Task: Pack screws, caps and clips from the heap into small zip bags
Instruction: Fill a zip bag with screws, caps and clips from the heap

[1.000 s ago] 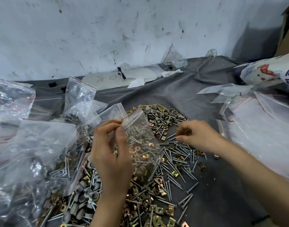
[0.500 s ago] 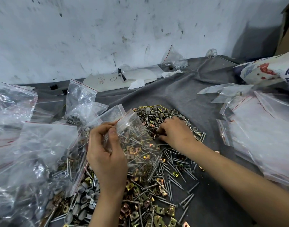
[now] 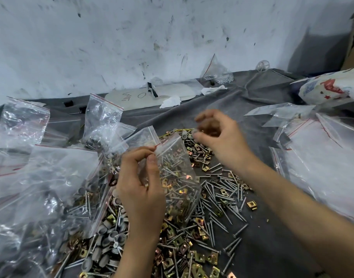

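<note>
The left hand (image 3: 140,187) pinches the top edge of a small zip bag (image 3: 178,149) with thumb and finger, so that grip is tight on the bag. The bag hangs over the heap (image 3: 212,197) on the table (image 3: 272,247). Its mouth is up at the top and its long side runs down toward the person. Screws (image 3: 172,169) and gold clips (image 3: 184,190) are inside. The right hand (image 3: 220,137) is just right of the mouth and a little past it. Its fingers curl, but it is blurry, so I cannot tell if its grip holds anything. To drop things in, it must go left and down.
</note>
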Available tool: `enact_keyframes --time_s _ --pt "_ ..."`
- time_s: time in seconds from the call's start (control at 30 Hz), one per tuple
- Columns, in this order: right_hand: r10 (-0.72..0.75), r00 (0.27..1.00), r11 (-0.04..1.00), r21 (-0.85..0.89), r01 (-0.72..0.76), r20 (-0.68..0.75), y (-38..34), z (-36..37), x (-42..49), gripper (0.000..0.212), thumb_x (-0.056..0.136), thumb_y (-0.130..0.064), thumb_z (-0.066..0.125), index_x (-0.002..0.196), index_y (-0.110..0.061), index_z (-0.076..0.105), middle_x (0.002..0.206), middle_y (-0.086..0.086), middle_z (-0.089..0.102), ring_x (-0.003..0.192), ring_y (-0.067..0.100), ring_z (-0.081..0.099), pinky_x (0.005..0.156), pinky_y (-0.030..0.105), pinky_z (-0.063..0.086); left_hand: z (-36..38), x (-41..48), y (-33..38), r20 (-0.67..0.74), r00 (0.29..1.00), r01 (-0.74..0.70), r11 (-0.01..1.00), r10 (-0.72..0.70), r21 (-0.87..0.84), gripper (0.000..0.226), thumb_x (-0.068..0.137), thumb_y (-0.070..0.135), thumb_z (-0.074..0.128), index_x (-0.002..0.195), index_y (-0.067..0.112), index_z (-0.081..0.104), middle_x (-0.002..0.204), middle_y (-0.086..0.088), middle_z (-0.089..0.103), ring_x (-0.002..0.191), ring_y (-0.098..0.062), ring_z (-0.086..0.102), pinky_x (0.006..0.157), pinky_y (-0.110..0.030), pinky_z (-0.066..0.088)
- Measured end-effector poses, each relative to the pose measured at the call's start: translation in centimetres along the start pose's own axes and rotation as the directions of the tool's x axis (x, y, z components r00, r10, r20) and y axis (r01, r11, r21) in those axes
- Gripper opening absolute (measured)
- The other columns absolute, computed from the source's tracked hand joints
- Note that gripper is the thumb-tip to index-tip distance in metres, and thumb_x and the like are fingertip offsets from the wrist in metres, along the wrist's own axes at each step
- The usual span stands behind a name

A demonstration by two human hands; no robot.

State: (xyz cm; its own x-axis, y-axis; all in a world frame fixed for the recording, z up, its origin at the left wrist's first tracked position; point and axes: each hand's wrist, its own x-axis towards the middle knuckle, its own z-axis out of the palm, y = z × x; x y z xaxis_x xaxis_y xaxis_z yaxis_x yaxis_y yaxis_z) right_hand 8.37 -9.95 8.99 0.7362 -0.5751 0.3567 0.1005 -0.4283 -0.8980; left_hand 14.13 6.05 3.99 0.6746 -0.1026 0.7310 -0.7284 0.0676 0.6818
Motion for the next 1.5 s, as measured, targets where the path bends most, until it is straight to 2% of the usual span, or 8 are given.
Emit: enact_keyframes --time_s 0.27,0.47,0.6,1.0,1.13,1.23,1.33,1.5 --pt "-0.254 0.889 0.931 -0.153 0.332 0.382 -7.3 0.3 -1.2 0.011 0.078 -0.013 0.077 0.087 -0.013 0.072 0.082 -0.009 0.07 0.082 -0.006 0.059 0.075 0.005 0.041 0.1 -0.2 0.4 0.1 0.968 -0.23 0.973 0.232 -0.025 0.01 0.098 0.015 0.045 0.103 0.013 0.052 0.105 -0.011 0.056 0.101 -0.015 0.057 0.085 -0.02 0.043" --pt "-0.091 0.992 0.967 -0.229 0.108 0.084 -2.3 -0.9 1.9 0.008 0.084 -0.015 0.07 0.083 -0.022 0.069 0.074 -0.013 0.065 0.071 -0.001 0.059 0.071 0.015 0.047 0.0 -0.1 0.2 0.071 0.984 -0.155 0.984 0.161 -0.085 0.01 0.097 0.014 0.045 0.103 0.015 0.053 0.106 -0.016 0.056 0.104 -0.026 0.059 0.086 -0.02 0.045" --pt "0.18 0.943 0.803 -0.595 0.024 0.281 4.2 1.3 1.4 0.008 0.085 -0.018 0.07 0.093 -0.019 0.073 0.092 -0.004 0.069 0.092 0.014 0.062 0.084 0.028 0.047 0.0 0.0 0.3 0.049 0.985 -0.163 0.984 0.166 -0.072 0.011 0.097 0.013 0.045 0.103 0.016 0.053 0.105 -0.013 0.057 0.104 -0.02 0.059 0.088 -0.018 0.044" --pt "0.15 0.927 0.441 -0.863 0.248 0.343 7.3 3.3 2.3 0.023 0.093 -0.029 0.057 0.113 -0.019 0.062 0.122 0.0 0.056 0.123 0.024 0.04 0.103 0.042 0.035 0.1 -0.1 0.2 0.054 0.984 -0.165 0.982 0.17 -0.094 0.011 0.099 0.019 0.045 0.105 0.023 0.053 0.106 -0.007 0.057 0.104 -0.019 0.06 0.086 -0.016 0.045" --pt "0.08 0.959 0.658 -0.737 0.153 0.271 6.0 2.4 1.7 0.009 0.088 -0.026 0.065 0.093 -0.019 0.063 0.101 -0.003 0.064 0.11 0.017 0.048 0.093 0.032 0.04 0.1 -0.2 0.1 0.059 0.984 -0.161 0.983 0.166 -0.088 0.01 0.1 0.02 0.044 0.104 0.018 0.053 0.106 -0.009 0.057 0.103 -0.021 0.06 0.085 -0.016 0.045" --pt "-0.007 0.993 0.969 -0.245 0.035 0.114 1.8 1.5 1.4 0.018 0.084 -0.014 0.07 0.079 -0.024 0.056 0.081 -0.011 0.062 0.079 0.006 0.057 0.071 0.018 0.042 0.2 -0.2 0.2 0.07 0.981 -0.173 0.981 0.18 -0.092 0.012 0.101 0.023 0.043 0.105 0.017 0.053 0.108 -0.007 0.056 0.103 -0.02 0.059 0.085 -0.016 0.045" --pt "-0.209 0.973 0.977 0.071 0.203 0.093 -3.3 0.8 0.8 0.023 0.081 -0.005 0.071 0.077 -0.024 0.059 0.074 -0.011 0.065 0.072 0.003 0.06 0.07 0.023 0.047 0.2 -0.3 0.1 0.084 0.98 -0.172 0.981 0.179 -0.092 0.01 0.1 0.019 0.044 0.105 0.016 0.053 0.108 -0.01 0.056 0.104 -0.023 0.059 0.084 -0.017 0.045" --pt "-0.26 0.897 0.958 -0.025 0.287 0.357 -6.4 0.5 -1.1 0.014 0.079 -0.004 0.074 0.083 -0.015 0.065 0.079 -0.008 0.067 0.078 -0.001 0.061 0.082 0.025 0.049 0.2 -0.3 0.0 0.069 0.976 -0.203 0.977 0.208 -0.071 0.014 0.102 0.023 0.043 0.105 0.014 0.053 0.108 -0.009 0.056 0.105 -0.012 0.057 0.084 -0.013 0.043"
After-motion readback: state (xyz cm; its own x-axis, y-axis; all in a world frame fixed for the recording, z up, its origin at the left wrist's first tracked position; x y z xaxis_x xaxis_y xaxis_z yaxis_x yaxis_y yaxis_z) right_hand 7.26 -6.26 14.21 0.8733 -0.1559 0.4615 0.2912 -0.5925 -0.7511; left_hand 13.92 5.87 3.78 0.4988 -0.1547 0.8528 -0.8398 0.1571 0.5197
